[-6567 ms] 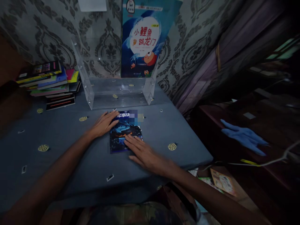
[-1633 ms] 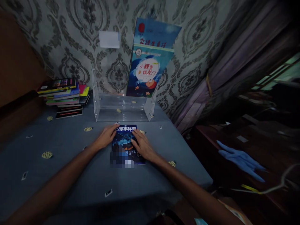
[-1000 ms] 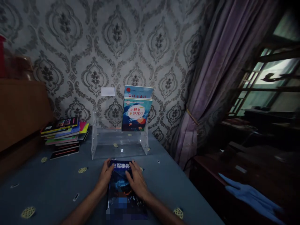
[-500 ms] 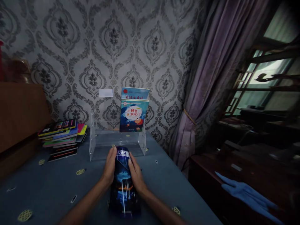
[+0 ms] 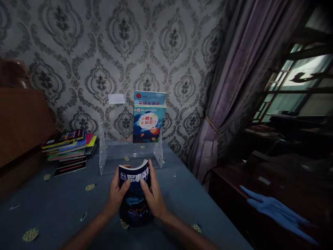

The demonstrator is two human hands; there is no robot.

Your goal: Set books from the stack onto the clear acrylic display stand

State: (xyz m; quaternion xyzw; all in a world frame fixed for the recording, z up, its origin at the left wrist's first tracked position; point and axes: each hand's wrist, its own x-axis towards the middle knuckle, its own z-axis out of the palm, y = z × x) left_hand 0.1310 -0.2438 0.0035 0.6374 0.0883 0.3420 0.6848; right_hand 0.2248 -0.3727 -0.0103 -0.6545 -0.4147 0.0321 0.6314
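A dark blue magazine with white lettering is held over the table, bent into a curve. My left hand grips its left edge, thumb on the cover. On the right edge, my right hand holds it the same way. Just beyond stands a clear acrylic rack. Two blue books lean upright at the rack's right side: a front one with a white oval title and a taller one behind it.
A pile of books lies at the back left beside a brown wooden cabinet. The blue-grey tablecloth has a right edge near a dark red surface bearing a blue glove. A purple curtain hangs at the right.
The magazine's top has tilted up and its cover has opened wider, so more of the title shows. My hands have moved farther apart with it. The view has shifted slightly.
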